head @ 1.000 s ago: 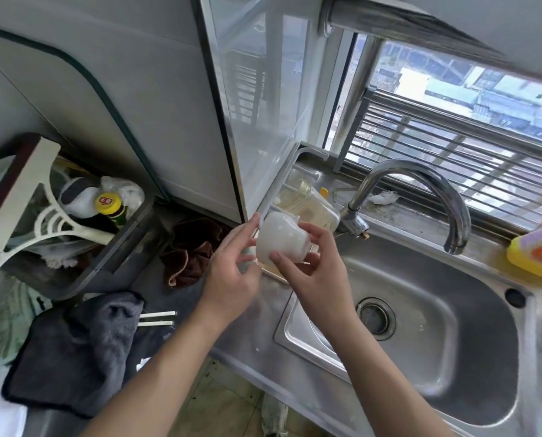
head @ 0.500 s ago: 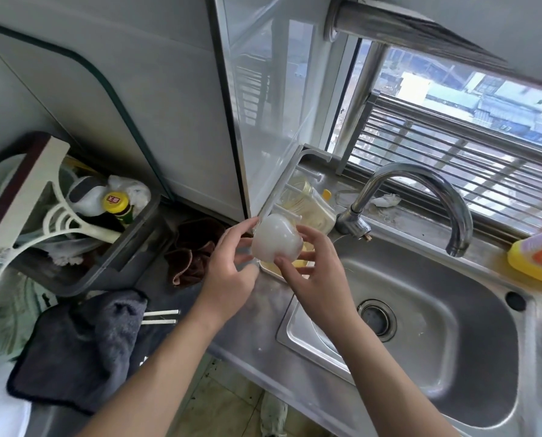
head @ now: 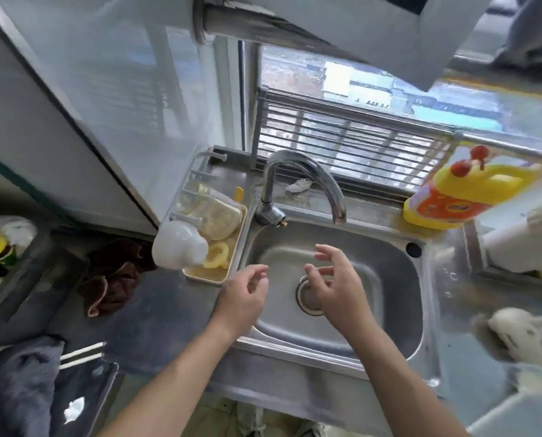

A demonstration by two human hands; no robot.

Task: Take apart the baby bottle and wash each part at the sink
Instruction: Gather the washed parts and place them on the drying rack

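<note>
Head view: we look down into a steel sink [head: 389,279], and we place everything else by it. Both our hands hang over the sink's basin with nothing in them. The left hand [head: 244,298] is above the sink's near left rim with its fingers loosely curled. The right hand [head: 335,285] is over the sink's drain [head: 307,302], fingers spread and lightly bent. The two hands are near each other but apart. A curved faucet [head: 304,171] rises at the sink's far left corner and arcs over the basin. Just left of the sink, against its rim, a shallow tray [head: 205,280] holds the baby bottle's pieces. A white domed cap [head: 178,247] leans on the tray's outer edge, with a yellow ring [head: 217,255] beside it and clear bottle parts [head: 212,216] lying at the tray's far end. Farther left of the sink a brown cloth [head: 112,279] lies crumpled on the dull steel counter [head: 168,310], and at the sink's near left we see a grey towel [head: 20,383]. A yellow detergent bottle [head: 452,197] with an orange label stands at the sink's far right corner. Behind the sink a barred window [head: 358,143] looks out on rooftops. A tall glass panel [head: 89,89] stands left of and behind the sink. Right of the sink lies a white perforated thing [head: 528,339], too blurred for us to name.
</note>
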